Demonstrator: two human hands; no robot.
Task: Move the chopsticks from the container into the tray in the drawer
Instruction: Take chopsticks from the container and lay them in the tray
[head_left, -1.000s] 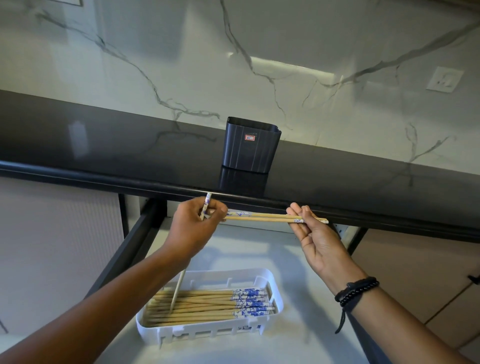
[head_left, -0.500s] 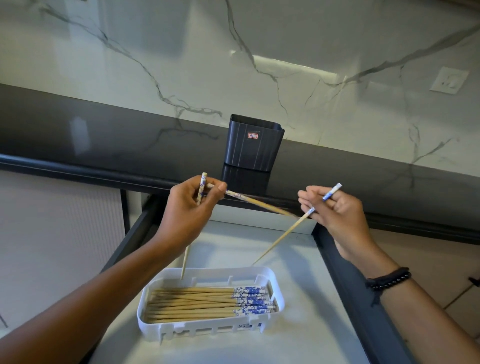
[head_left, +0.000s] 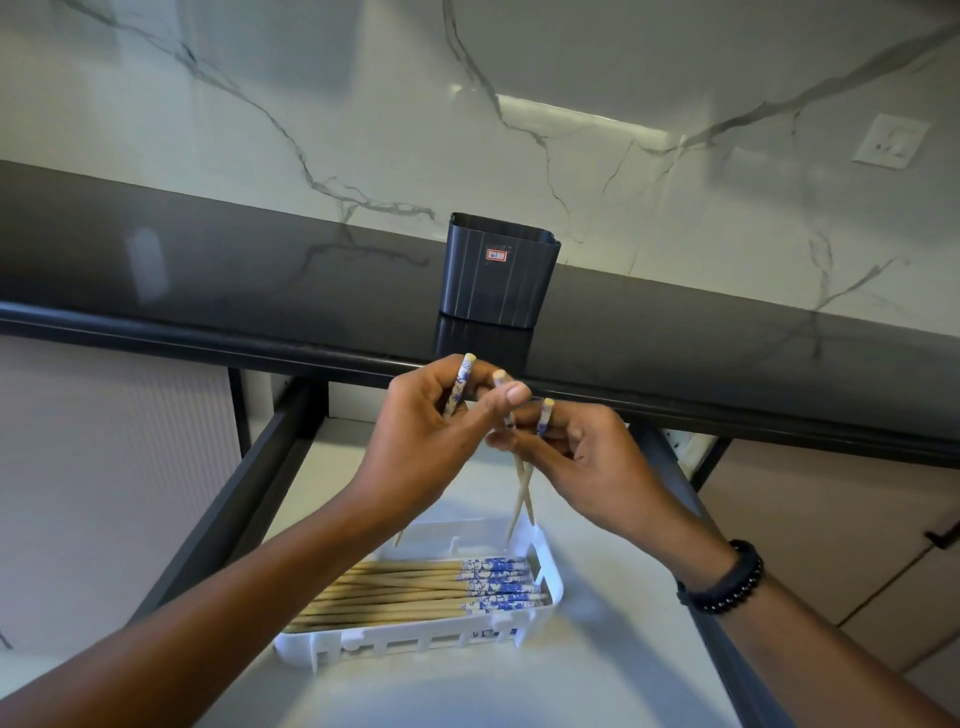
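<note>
black counter (head_left: 208, 270), container (head_left: 498, 275), drawer (head_left: 597, 649), tray (head_left: 550, 587)

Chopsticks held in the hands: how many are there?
3. One in the left hand at, one between both hands, one in the right hand at. Fingers may hide more.

Both forearms reach in from bottom corners, converging at centre frame. Left hand (head_left: 415, 436): back toward camera, wrist bent a little, fingers curled shut in a pinch on thin sticks, thumb (head_left: 506, 397) stretched across to the right w/ nail showing. Right hand (head_left: 582, 457): just beside left, touching it at the fingertips, palm side turned left, fingers (head_left: 524, 441) curled closed around sticks too. Right wrist wears a dark beaded bracelet (head_left: 727, 582). Left forearm bare. Both hands held up in the air, resting on nothing.
</note>
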